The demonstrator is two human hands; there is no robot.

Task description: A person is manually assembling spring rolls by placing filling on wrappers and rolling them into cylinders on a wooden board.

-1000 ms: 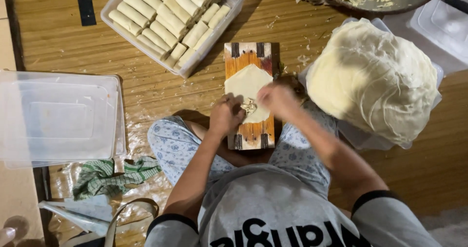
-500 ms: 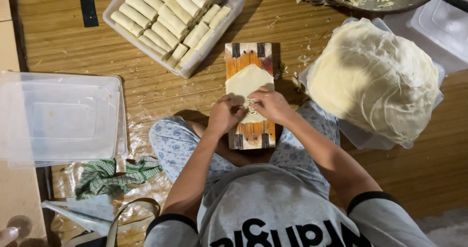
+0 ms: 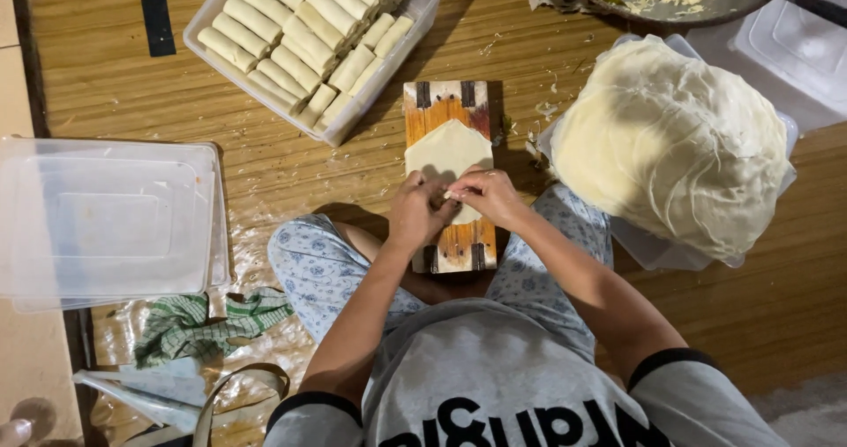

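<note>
**Thin wrapper, tight fingers: the tear risk sits at the near edge**

The pale wrapper (image 3: pixel 448 151) looks thin, so a hard tug could split it, and loose rolling could likely let the filling slip out sideways; the small wooden board (image 3: pixel 447 107) under it might shift on the floor if pressed unevenly. The left hand (image 3: pixel 416 213) and right hand (image 3: pixel 488 195) are both curled, fingertips pinching the wrapper's near edge, touching each other over it; the wrapper's pointed far end lies flat just beyond the fingers. The tub of finished rolls (image 3: pixel 309 37) sits beyond the left hand; the stack of wrappers (image 3: pixel 675 142) lies just beside the right forearm.
</note>
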